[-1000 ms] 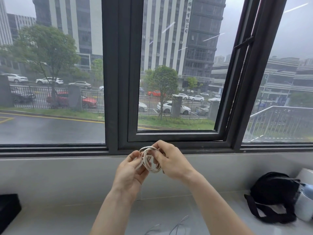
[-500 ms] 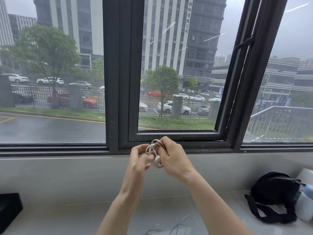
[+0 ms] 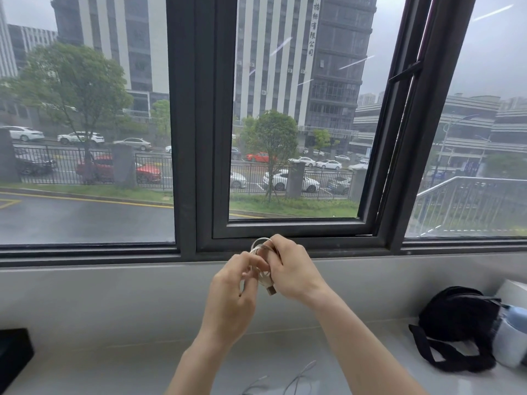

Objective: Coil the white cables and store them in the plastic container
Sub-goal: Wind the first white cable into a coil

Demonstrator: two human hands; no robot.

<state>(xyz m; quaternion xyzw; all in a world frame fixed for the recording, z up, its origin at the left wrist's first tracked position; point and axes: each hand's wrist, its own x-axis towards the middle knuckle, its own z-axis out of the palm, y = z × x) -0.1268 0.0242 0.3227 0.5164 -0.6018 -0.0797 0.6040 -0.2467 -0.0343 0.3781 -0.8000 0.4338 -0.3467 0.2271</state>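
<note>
Hands are meeting in mid-air in the head view, raised above the desk [image 3: 85, 363] and in front of the lower bar of the dark window frame [image 3: 199, 138]. The right hand [image 3: 293, 269] is closing around a small white cable coil [image 3: 261, 246], whose loops are showing above its fingers just below the frame's bottom edge. A metal-tipped plug [image 3: 271, 289] is sticking out under the right palm, pointing down toward the desk. The left hand [image 3: 236, 292] is touching the coil from the near side, its fingers curling in against the loops; exactly which strand they are pinching is hidden and blurred. Both hands are pressing together on the one coil, with both forearms rising from the near edge of the desk.

More loose white cable [image 3: 296, 377] is lying on the desk at its near edge, between the two forearms, only partly in view. Toward the right end of the desk a black bag [image 3: 456, 323] is sitting with its strap trailing toward the near side. Just beside it, at the right edge, a white cylinder with a blue top [image 3: 513, 337] is standing, touching or nearly touching the bag. At the left edge of the desk a black object [image 3: 11, 357] is showing, cut off by the view.
</note>
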